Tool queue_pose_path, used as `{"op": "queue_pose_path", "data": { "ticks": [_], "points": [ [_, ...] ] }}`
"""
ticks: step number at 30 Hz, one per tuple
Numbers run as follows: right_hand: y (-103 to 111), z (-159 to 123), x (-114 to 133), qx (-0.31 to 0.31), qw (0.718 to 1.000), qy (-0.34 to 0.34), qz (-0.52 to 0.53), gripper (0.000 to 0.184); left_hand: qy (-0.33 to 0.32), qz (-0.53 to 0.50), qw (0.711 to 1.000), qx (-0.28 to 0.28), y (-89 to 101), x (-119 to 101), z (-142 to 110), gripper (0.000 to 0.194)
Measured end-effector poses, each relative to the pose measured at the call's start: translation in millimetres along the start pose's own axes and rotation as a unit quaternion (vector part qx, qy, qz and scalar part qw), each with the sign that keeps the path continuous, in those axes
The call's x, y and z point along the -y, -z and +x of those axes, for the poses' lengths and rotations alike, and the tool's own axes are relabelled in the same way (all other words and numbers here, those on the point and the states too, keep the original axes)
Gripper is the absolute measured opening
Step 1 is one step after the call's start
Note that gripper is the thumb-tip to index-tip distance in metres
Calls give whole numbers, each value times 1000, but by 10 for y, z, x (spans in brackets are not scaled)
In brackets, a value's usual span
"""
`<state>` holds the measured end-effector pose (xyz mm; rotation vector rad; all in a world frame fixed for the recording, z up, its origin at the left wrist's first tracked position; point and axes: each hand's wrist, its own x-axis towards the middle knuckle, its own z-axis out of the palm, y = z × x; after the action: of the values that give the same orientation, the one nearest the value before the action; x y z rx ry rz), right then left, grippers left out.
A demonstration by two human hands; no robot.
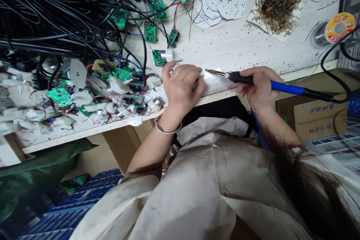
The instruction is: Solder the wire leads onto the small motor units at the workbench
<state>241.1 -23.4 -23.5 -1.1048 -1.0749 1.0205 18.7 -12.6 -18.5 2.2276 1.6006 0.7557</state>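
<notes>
My right hand [260, 86] grips a soldering iron [287, 88] with a blue and black handle, its metal tip pointing left. Under the tip lies a shiny white disc-like board [213, 77], partly covered by the iron. My left hand [184, 86] is closed with its fingers curled down, just left of the tip. Thin dark strands show by its fingertips, but what the fingers pinch is hidden. Right behind that hand sits a small motor [168, 55] with a metal shaft, attached to a green circuit board [157, 58].
Black cables [70, 18] heap up at the back left, above wired motors and circuit boards [59, 96]. White LED boards [232, 2] are stacked at the back. A brown-stained pad [277, 5] and a solder spool [340, 26] lie to the right. The table's front edge [219, 95] runs below my hands.
</notes>
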Motion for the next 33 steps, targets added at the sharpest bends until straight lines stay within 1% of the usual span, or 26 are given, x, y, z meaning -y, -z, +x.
{"op": "queue_pose_path", "data": {
  "ticks": [5,12,16,19,23,28,33],
  "points": [
    [-5,5,6,1,1000,-5,-29,38,-13,4,1000,-9,-38,20,1,13],
    [5,24,24,12,1000,-9,-20,34,-24,26,999,-18,-41,17,2,14],
    [8,30,27,18,999,-1,-32,36,-29,34,999,-26,-52,17,8,16],
    [11,32,31,21,999,-1,-31,35,-15,28,999,-4,-51,25,15,14],
    [7,35,38,25,999,-20,-25,35,8,17,999,34,-41,37,22,11],
    [-14,33,40,-4,999,-30,-17,36,11,18,999,27,-34,22,33,14],
    [-11,27,47,8,998,-32,-58,44,17,11,999,25,-31,4,40,14]
  ]
}}
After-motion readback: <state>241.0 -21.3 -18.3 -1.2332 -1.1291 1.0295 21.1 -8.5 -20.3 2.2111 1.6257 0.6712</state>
